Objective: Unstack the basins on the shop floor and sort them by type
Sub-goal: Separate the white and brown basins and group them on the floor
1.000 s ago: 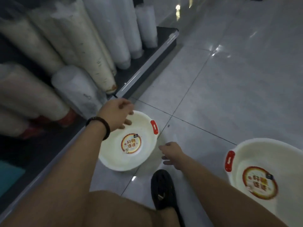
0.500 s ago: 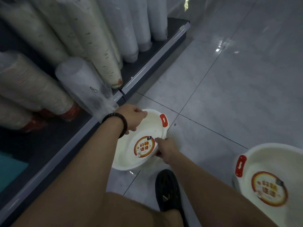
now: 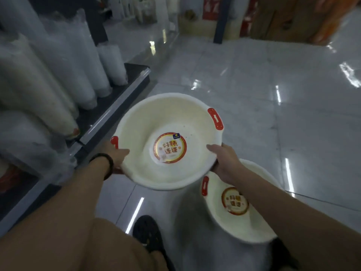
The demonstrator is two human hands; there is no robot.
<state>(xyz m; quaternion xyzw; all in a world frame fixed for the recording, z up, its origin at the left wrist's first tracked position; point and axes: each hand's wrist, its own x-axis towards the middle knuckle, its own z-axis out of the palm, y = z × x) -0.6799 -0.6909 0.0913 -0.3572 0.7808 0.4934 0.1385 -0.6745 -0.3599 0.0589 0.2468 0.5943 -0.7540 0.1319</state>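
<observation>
Left hand point(image 3: 115, 153) and right hand point(image 3: 226, 163) gripped one basin point(image 3: 156, 173) by rim, off floor; second basin point(image 3: 244, 227) on floor point(image 3: 293, 114); sorting looked unfinished.

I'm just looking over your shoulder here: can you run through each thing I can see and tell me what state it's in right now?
Held basin: lifted off the floor, upright, empty, label sticker inside.
Left hand: gripping the held basin's rim beside a red handle.
Right hand: gripping the opposite rim.
Second basin: lower down on the right, upright, empty, partly hidden by the right arm.
Wrapped stacks: leaning on the shelf, in plastic.
Shoe: on the tiled floor.
</observation>
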